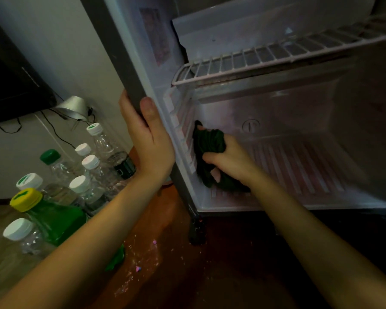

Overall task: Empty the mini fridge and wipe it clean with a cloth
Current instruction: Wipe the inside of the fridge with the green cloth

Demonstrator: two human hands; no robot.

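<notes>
The mini fridge (321, 121) stands open in front of me, its white inside holding only a wire shelf (254, 56) across the upper part. My right hand (227, 159) is inside at the lower left and grips a bunched dark green cloth (210, 143), which presses against the ribbed left wall near the floor. My left hand (147, 139) grips the fridge's grey left front edge (129, 70), thumb on the inner side and fingers wrapped round the outside.
Several clear plastic bottles (91, 166) with white and green caps and a green bottle (54, 217) with a yellow cap stand on the floor at the left. A dark screen (11, 85), cables and a metal lamp shade (74, 107) sit behind them. Small crumbs speckle the brown floor (143, 253).
</notes>
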